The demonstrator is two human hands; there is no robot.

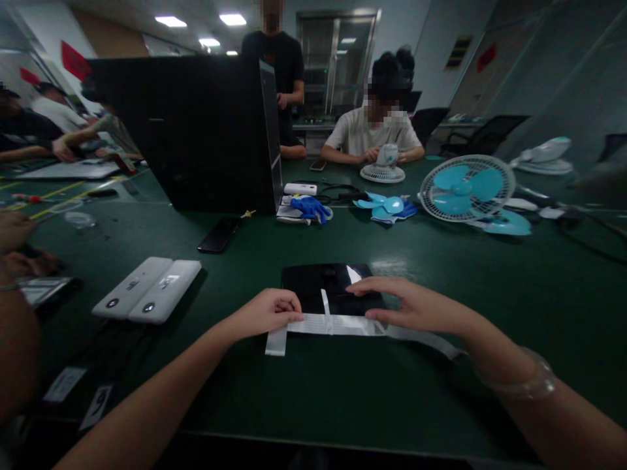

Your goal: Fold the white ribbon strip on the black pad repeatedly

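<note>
White strip [337, 324] laid along the near edge of a black slab [313, 284], mid-bench [343, 391].
Two white cases [147, 289] lie side by side at the left. The left hand [272, 312] comes next, its grip clenched on the strip's left part. The right hand [411, 303] has its grip released, fingers flat on strip and slab. A blue fan [465, 188] stands further back on the right.

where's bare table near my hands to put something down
Bare green table lies right of the black slab, between the right hand and the blue fan, and this side of the white strip, along the near edge. Crowded: by the laptop, with phone and glove.
</note>
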